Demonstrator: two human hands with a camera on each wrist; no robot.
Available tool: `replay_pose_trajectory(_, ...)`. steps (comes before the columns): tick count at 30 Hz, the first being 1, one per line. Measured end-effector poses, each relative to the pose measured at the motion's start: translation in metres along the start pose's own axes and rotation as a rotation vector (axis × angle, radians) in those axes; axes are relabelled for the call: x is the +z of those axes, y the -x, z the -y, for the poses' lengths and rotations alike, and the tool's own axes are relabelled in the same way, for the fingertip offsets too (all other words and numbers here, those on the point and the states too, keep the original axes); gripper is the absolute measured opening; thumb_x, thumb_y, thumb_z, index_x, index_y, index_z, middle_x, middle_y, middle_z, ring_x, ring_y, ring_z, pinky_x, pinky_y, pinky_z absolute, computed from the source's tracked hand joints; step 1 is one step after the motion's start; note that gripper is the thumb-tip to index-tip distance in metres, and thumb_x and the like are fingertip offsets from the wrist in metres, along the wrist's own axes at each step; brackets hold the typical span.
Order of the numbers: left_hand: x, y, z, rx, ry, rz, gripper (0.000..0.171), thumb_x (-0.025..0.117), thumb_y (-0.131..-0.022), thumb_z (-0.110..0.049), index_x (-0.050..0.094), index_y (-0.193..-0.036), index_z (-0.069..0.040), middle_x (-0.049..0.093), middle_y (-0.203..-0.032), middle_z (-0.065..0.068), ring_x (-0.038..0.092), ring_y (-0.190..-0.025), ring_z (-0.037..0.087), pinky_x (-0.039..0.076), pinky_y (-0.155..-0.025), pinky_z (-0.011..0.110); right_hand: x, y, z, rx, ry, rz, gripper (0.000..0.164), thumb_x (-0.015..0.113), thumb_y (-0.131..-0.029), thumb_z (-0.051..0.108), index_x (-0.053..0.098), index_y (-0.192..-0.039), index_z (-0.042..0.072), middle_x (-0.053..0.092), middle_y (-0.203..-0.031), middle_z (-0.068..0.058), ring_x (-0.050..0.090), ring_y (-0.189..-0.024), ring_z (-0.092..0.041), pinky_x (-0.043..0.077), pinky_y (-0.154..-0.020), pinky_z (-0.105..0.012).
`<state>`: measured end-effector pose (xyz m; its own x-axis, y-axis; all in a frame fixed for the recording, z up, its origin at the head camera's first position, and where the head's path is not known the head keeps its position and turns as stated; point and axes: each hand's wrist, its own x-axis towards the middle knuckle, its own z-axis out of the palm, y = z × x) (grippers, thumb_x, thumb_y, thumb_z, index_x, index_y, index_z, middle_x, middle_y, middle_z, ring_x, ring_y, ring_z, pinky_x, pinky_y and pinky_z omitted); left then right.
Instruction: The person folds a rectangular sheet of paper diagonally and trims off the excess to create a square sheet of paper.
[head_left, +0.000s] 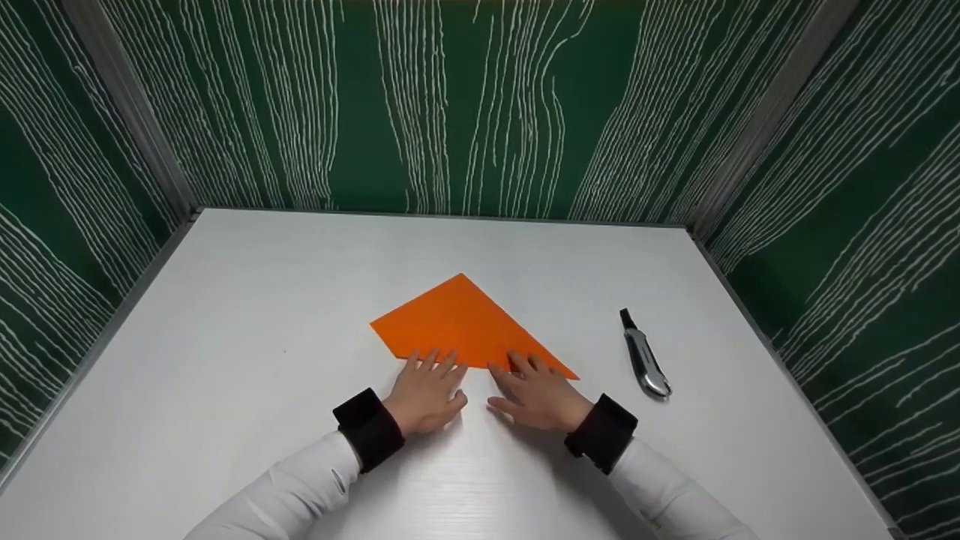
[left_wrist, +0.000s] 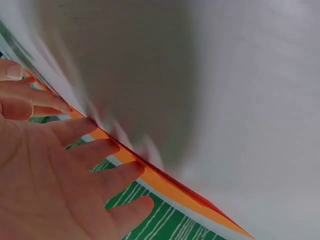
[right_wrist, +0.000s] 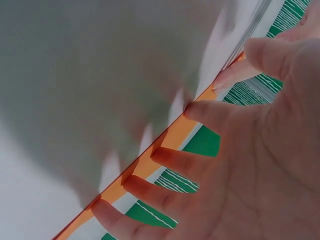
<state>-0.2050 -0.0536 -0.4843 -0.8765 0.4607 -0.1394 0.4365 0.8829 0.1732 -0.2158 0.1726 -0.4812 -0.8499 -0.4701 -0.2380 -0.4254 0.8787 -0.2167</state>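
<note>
A folded sheet of orange paper (head_left: 457,319) lies on the white table, its top corner pointing away from me. My left hand (head_left: 429,394) touches the near folded edge left of the middle, fingers spread and fairly straight. On the same edge, to the right, rest the fingertips of my right hand (head_left: 540,394), spread likewise. Both thumbs point inward, apart from each other and off the paper. In the left wrist view the fingertips of the left hand (left_wrist: 65,175) meet the orange paper (left_wrist: 170,187) along its edge. The right wrist view shows the right hand (right_wrist: 250,160) doing the same.
A grey and black utility knife (head_left: 645,360) lies on the table to the right of the paper. The white table (head_left: 225,300) is bordered by green walls (head_left: 510,112) with white wavy lines, at the back and both sides.
</note>
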Motion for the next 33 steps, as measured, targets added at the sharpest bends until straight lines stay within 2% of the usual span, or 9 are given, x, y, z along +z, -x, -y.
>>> replay_pose_trajectory(5, -0.003, -0.006, 0.003, -0.02, 0.005, -0.015, 0.056, 0.039, -0.106, -0.036, 0.046, -0.155, -0.012, 0.04, -0.165, 0.011, 0.034, -0.155, 0.036, 0.02, -0.128, 0.059, 0.0, -0.002, 0.001, -0.035, 0.055, -0.033, 0.059, 0.046, -0.107, 0.05, 0.042, -0.158, 0.02, 0.038, -0.161, -0.024, 0.04, -0.144, -0.05, 0.038, -0.114, -0.07)
replay_pose_trajectory(8, -0.005, -0.01, 0.006, -0.04, 0.013, -0.018, 0.056, 0.039, -0.106, -0.037, 0.047, -0.155, -0.011, 0.04, -0.165, 0.011, 0.034, -0.156, 0.035, 0.019, -0.128, 0.061, 0.0, -0.005, 0.001, -0.087, 0.072, -0.07, 0.056, 0.046, -0.107, 0.046, 0.047, -0.155, 0.017, 0.045, -0.151, -0.025, 0.046, -0.132, -0.047, 0.045, -0.107, -0.065)
replay_pose_trajectory(13, -0.005, -0.018, 0.011, -0.068, 0.023, -0.04, 0.057, 0.039, -0.107, -0.039, 0.046, -0.154, -0.008, 0.041, -0.165, 0.013, 0.035, -0.156, 0.033, 0.018, -0.128, 0.062, 0.0, -0.008, 0.003, -0.147, 0.07, -0.103, 0.053, 0.048, -0.107, 0.042, 0.052, -0.151, 0.013, 0.049, -0.139, -0.022, 0.047, -0.119, -0.039, 0.049, -0.099, -0.057)
replay_pose_trajectory(17, -0.003, -0.024, 0.014, -0.09, -0.012, -0.068, 0.064, 0.041, -0.107, -0.048, 0.044, -0.155, -0.005, 0.042, -0.164, 0.013, 0.037, -0.155, 0.029, 0.02, -0.128, 0.06, -0.001, -0.011, 0.005, -0.171, 0.049, -0.074, 0.055, 0.047, -0.108, 0.042, 0.048, -0.153, 0.011, 0.046, -0.148, -0.02, 0.046, -0.129, -0.039, 0.046, -0.107, -0.057)
replay_pose_trajectory(22, -0.005, -0.029, 0.019, -0.103, -0.042, -0.068, 0.073, 0.043, -0.106, -0.056, 0.043, -0.155, -0.003, 0.041, -0.164, 0.013, 0.038, -0.155, 0.027, 0.021, -0.128, 0.059, -0.004, -0.019, 0.005, -0.214, -0.002, -0.013, 0.057, 0.041, -0.11, 0.041, 0.042, -0.157, 0.008, 0.037, -0.164, -0.017, 0.038, -0.148, -0.042, 0.034, -0.122, -0.06)
replay_pose_trajectory(27, -0.009, -0.033, 0.026, -0.102, -0.024, -0.026, 0.075, 0.041, -0.106, -0.056, 0.038, -0.157, -0.001, 0.036, -0.167, 0.014, 0.033, -0.157, 0.026, 0.017, -0.13, 0.058, -0.009, -0.03, 0.001, -0.291, -0.028, -0.011, 0.051, 0.041, -0.111, 0.025, 0.038, -0.158, 0.004, 0.033, -0.168, -0.017, 0.033, -0.154, -0.042, 0.031, -0.124, -0.059)
replay_pose_trajectory(33, -0.008, -0.035, 0.025, -0.139, 0.006, -0.057, 0.076, 0.042, -0.106, -0.056, 0.039, -0.156, 0.001, 0.037, -0.166, 0.016, 0.035, -0.157, 0.028, 0.016, -0.13, 0.058, -0.003, -0.038, -0.006, -0.337, 0.062, -0.021, 0.053, 0.043, -0.109, 0.009, 0.031, -0.161, 0.004, 0.031, -0.169, -0.016, 0.035, -0.154, -0.041, 0.038, -0.121, -0.054)
